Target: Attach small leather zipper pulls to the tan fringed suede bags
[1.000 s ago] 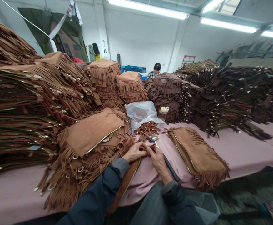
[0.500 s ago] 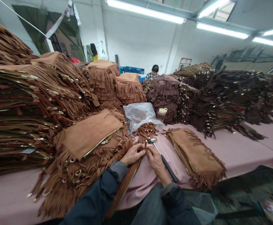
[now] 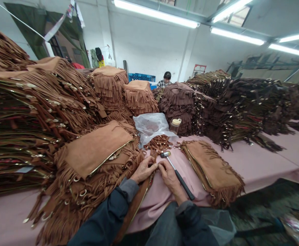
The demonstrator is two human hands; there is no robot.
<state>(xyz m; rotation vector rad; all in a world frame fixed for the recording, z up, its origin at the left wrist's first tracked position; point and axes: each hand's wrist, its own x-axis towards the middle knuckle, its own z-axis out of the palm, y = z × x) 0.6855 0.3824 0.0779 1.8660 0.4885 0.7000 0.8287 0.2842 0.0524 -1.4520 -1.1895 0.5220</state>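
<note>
My left hand [image 3: 144, 169] is closed in a pinch on a small brown leather strap [image 3: 155, 155] whose tip sticks up past the fingers. My right hand [image 3: 169, 175] meets it, fingertips pinched together; what lies between them is too small to make out. Under my left hand and wrist hangs a brown suede piece with a gold zipper [image 3: 136, 208], partly covered by my sleeve. A hammer [image 3: 181, 179] with a dark handle lies just right of my right hand. Beyond the hands is a heap of short brown straps with metal fittings [image 3: 161, 141].
Fringed suede bags [image 3: 98, 147] are piled at my left, and one fringed pouch [image 3: 213, 167] lies at right. A clear plastic bag [image 3: 151, 124] and a lidded jar [image 3: 175, 125] stand behind the straps. Tall brown and dark stacks [image 3: 179, 106] line the pink-covered table [image 3: 262, 167]. A person [image 3: 165, 80] sits beyond.
The view has shifted slightly. The strap that stood upright between my fingertips now sits lower, nearer my left fingers. Both hands stay close together; the hammer and bags have not moved.
</note>
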